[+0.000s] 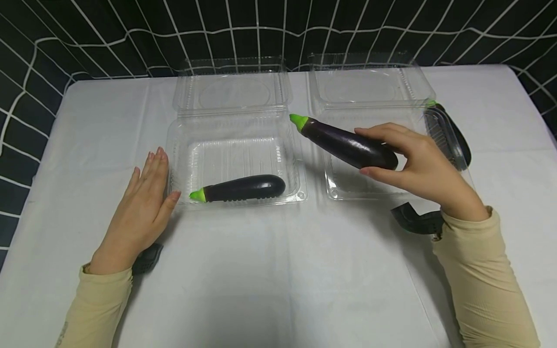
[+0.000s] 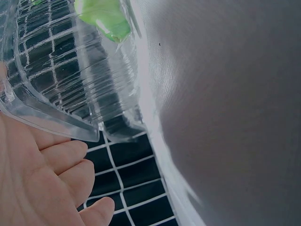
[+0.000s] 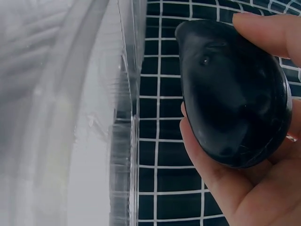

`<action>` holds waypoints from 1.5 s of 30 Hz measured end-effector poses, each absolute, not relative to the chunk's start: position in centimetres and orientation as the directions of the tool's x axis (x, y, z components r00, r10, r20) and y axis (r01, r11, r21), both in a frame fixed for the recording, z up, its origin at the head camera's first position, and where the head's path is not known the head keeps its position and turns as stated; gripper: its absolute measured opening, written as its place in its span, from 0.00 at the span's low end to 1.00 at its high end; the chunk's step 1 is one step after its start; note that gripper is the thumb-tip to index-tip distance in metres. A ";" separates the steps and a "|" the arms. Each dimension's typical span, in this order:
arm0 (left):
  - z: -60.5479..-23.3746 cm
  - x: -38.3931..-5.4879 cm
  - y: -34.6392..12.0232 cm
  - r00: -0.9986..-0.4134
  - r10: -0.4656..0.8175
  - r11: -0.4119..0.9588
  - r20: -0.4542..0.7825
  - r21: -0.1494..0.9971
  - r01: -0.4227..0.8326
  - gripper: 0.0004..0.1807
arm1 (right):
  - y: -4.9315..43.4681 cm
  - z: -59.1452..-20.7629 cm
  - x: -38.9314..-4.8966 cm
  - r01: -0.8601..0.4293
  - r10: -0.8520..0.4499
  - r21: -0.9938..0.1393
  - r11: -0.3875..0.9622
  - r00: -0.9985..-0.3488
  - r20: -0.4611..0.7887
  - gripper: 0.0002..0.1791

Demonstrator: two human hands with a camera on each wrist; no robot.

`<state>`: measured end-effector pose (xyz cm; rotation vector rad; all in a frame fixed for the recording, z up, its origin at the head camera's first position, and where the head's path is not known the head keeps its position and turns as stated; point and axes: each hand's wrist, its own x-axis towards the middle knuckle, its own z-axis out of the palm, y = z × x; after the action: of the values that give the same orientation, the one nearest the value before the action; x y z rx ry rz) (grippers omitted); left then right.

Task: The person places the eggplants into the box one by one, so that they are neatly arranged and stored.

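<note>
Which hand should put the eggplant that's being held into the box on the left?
Probably the right hand: it already grips that eggplant, whose green tip points toward the left box. The left hand holds nothing and is beside that box's left edge.

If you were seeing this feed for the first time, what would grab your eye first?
The glossy dark eggplant with its bright green tip, gripped by the right hand over the open clear container on the right. Next, the second eggplant, lying along the near side of the left container.
</note>
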<state>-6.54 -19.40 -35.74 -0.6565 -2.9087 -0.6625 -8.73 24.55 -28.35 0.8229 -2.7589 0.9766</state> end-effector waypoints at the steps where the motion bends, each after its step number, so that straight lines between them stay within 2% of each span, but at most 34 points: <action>1: -35.7 -6.5 -19.4 -0.904 0.390 0.814 0.176 0.393 0.428 0.37 | 24.5 -28.4 -8.7 -0.524 -0.461 -0.553 0.648 -0.847 0.263 0.35; 15: -35.7 -6.5 -19.4 -0.906 0.389 0.818 0.164 0.390 0.422 0.37 | 23.3 -29.0 -8.5 -0.541 -0.508 -0.594 0.595 -0.826 0.244 0.34; 37: -35.8 -6.5 -19.5 -0.906 0.392 0.818 0.158 0.390 0.422 0.37 | 21.9 -29.4 -8.5 -0.574 -0.564 -0.580 0.578 -0.794 0.225 0.31; 45: -35.9 -6.6 -19.5 -0.899 0.400 0.813 0.177 0.385 0.437 0.37 | 21.3 -28.0 -9.2 -0.641 -0.643 -0.478 0.600 -0.742 0.188 0.30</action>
<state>-6.58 -19.53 -35.87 -0.6729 -2.9075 -0.6505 -9.20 21.30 -27.97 1.1291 -2.8138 0.8381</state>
